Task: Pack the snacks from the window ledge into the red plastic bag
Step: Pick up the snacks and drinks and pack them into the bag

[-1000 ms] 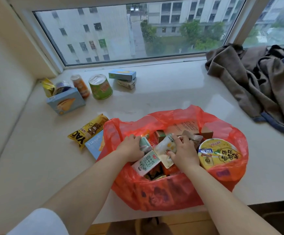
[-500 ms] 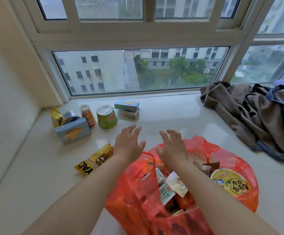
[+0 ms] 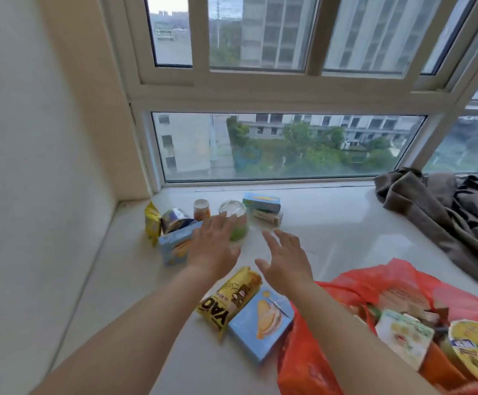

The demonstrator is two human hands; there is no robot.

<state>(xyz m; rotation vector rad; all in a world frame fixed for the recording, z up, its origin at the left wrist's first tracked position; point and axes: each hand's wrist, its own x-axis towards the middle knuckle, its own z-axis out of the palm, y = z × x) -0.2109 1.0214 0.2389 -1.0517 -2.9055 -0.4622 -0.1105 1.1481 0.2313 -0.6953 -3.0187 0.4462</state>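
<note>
The red plastic bag lies open at the lower right with several snack packs and a yellow-lidded bowl inside. My left hand stretches out, fingers spread, just over a green can. My right hand is open beside it, above the bare ledge. Below my hands lie a yellow wrapped snack and a blue box. Further back stand a small orange can, a blue box, a foil pack, a yellow pouch and a stacked blue box.
The white window ledge runs from the left wall to a heap of brown and dark clothing at the right. The window frame closes the back.
Both hands left the bag and reached forward and left toward the cans at the back of the ledge. The camera tilted up and left, so the bag slid to the lower right.
</note>
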